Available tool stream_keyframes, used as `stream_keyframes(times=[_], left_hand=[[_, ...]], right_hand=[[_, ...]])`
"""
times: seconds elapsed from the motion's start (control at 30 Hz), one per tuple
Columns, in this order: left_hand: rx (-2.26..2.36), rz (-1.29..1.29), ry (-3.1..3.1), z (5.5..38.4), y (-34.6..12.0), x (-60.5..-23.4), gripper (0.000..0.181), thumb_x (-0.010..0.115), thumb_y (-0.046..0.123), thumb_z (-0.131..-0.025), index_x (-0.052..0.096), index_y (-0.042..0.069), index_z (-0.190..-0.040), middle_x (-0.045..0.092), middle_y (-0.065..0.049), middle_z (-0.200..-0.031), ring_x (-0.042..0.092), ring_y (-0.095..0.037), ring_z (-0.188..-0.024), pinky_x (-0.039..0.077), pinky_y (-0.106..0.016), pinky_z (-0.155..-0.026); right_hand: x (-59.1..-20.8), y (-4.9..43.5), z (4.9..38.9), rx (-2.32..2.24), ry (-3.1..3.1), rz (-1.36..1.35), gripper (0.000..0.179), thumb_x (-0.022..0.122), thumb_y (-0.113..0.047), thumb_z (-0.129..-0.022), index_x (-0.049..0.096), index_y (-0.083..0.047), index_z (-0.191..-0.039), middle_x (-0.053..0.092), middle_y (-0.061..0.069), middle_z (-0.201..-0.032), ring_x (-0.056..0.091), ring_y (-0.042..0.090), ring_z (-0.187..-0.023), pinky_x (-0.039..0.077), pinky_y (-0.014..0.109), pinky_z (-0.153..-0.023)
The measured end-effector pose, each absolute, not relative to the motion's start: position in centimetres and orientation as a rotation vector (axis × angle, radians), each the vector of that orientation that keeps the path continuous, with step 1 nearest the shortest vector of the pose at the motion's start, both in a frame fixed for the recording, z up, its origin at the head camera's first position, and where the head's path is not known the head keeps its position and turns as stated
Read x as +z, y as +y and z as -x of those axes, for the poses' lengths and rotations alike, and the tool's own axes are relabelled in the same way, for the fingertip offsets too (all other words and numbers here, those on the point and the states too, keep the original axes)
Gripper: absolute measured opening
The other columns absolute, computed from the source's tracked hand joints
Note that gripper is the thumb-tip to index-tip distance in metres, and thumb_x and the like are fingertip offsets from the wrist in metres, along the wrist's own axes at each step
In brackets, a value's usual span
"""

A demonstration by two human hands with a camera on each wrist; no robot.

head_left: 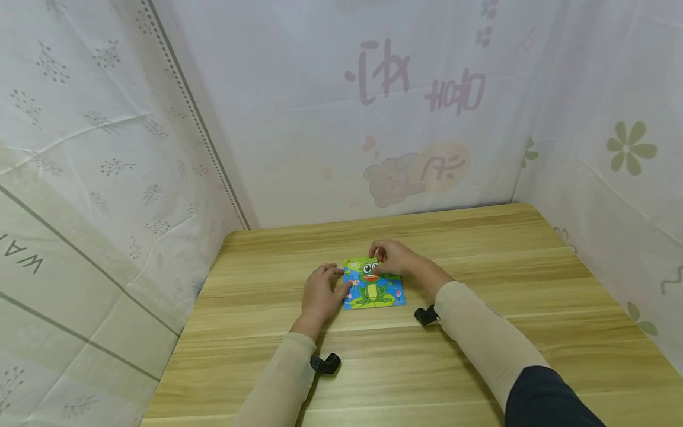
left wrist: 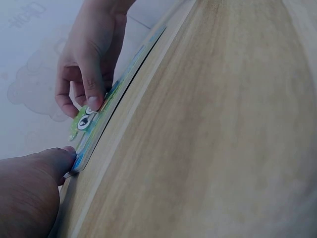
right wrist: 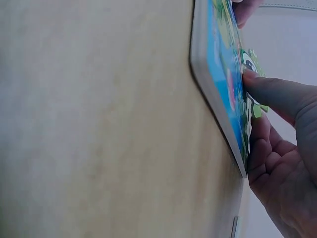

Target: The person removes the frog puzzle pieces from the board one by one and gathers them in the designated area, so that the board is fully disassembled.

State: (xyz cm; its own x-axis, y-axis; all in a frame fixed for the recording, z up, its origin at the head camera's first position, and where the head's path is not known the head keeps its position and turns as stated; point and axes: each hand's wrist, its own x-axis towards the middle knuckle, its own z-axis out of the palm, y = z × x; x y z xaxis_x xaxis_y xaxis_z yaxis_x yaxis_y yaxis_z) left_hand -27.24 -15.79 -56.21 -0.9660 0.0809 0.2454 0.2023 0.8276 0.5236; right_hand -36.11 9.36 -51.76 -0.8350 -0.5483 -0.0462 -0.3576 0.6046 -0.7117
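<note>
A square puzzle board (head_left: pixel 392 294) with a green frog on a blue background lies flat on the wooden table. My right hand (head_left: pixel 396 258) is over its upper right part. Between thumb and fingers it pinches a puzzle piece (left wrist: pixel 83 121) bearing the frog's eyes. In the right wrist view this piece (right wrist: pixel 251 61) stands tilted up from the board's surface, the thumb on its face. At the board's left edge, my left hand (head_left: pixel 321 294) rests with fingers loosely extended. Its thumb (left wrist: pixel 67 156) touches the board's edge.
The wooden table (head_left: pixel 256 332) has rounded far corners. A pale printed curtain (head_left: pixel 299 118) hangs behind it, with more printed cloth at both sides. Each wrist wears a black camera mount, the left one (head_left: pixel 325 363) close over the tabletop.
</note>
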Motion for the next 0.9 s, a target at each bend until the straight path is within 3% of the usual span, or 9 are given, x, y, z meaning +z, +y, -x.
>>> stream_keyframes(times=[0.4, 0.9], left_hand=[[-0.838, 0.208, -2.801, 27.29, -15.79, -56.27, 0.039, 0.075, 0.047, -0.097, 0.073, 0.020, -0.125, 0.057, 0.000, -0.147, 0.048, -0.025, -0.142, 0.034, -0.047, -0.122], [-0.862, 0.199, -2.803, 27.16, -15.70, -56.12, 0.039, 0.075, 0.046, -0.097, 0.073, 0.020, -0.126, 0.057, 0.000, -0.148, 0.048, -0.026, -0.142, 0.034, -0.048, -0.122]], right_hand=[[-51.08, 9.69, 35.96, -1.031, 2.558, 0.779, 0.032, 0.073, 0.005, -0.091, 0.068, -0.011, -0.118, 0.062, 0.007, -0.092, 0.056, 0.019, -0.080, 0.051, 0.031, -0.072], [-51.23, 9.64, 35.93, -0.907, 2.654, 0.842, 0.024, 0.071, 0.001, -0.093, 0.073, -0.007, -0.115, 0.063, 0.001, -0.089, 0.057, 0.018, -0.082, 0.053, 0.032, -0.075]])
